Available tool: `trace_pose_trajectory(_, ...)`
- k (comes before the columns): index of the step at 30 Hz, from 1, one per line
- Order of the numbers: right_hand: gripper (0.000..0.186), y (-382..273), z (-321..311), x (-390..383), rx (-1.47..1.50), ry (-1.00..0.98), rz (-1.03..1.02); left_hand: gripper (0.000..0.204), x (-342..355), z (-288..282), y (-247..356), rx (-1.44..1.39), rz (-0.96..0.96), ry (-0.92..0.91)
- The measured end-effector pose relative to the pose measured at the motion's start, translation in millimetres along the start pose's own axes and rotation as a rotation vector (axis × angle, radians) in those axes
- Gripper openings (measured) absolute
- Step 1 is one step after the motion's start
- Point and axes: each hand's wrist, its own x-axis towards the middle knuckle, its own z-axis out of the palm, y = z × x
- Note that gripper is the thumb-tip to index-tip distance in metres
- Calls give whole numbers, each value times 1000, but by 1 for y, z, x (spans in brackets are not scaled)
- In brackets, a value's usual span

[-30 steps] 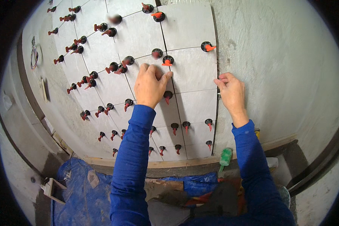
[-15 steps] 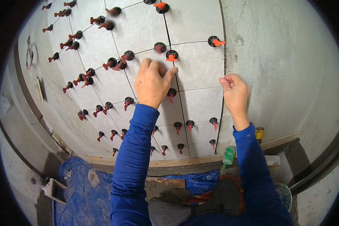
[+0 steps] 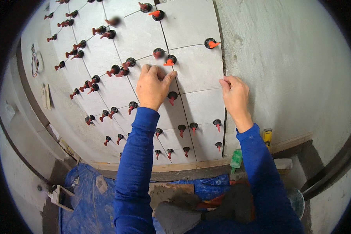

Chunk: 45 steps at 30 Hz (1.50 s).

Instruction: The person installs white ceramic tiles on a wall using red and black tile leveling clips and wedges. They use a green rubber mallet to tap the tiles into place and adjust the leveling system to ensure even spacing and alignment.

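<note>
Pale grey square tiles (image 3: 193, 66) cover the wall, dotted with black levelling discs (image 3: 158, 53) topped by red and orange handles (image 3: 212, 44). My left hand (image 3: 154, 87) rests against a tile just below an orange-handled disc, fingers bent and thumb apart, with nothing visible in it. My right hand (image 3: 236, 99) pinches at the right edge of the tiling, near a horizontal joint; whatever is between its fingertips is too small to make out. Both blue-sleeved forearms come up from the lower edge.
Bare plastered wall (image 3: 284, 70) lies right of the tiles. Below are a wooden batten (image 3: 183, 165), a green tool (image 3: 236, 160), a yellow level (image 3: 267, 136), a bucket (image 3: 296, 201) and a blue tarp (image 3: 85, 199). A wire loop (image 3: 35, 64) hangs at left.
The view has shifted a little. Both hands stay at almost the same places on the tiles, with only slight movement of the right fingers at the edge.
</note>
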Motion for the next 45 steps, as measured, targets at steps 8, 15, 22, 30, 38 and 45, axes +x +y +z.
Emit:
trace_pose_trajectory(8, 23, -6, -7, 6, -58, -33, 9, 40, -2, 3, 0, -27, -31, 50)
trace_pose_trajectory(15, 29, -8, -20, 88, 106, -5, 72, 44, 1, 3, -1, -58, -66, -3)
trace_pose_trajectory(22, 31, -12, -10, 119, 206, -144, 121, 45, -1, 3, -3, -79, -76, 3)
trace_pose_trajectory(30, 30, -3, -11, 126, 201, -225, 101, 43, -1, 6, -2, -84, -77, 21)
trace_pose_trajectory(38, 22, 4, -6, 129, 238, -261, 60, 41, -2, 5, 2, -107, -94, 44)
trace_pose_trajectory(45, 24, 9, -2, 129, 228, -276, 123, 42, -1, 3, 1, -91, -112, 43)
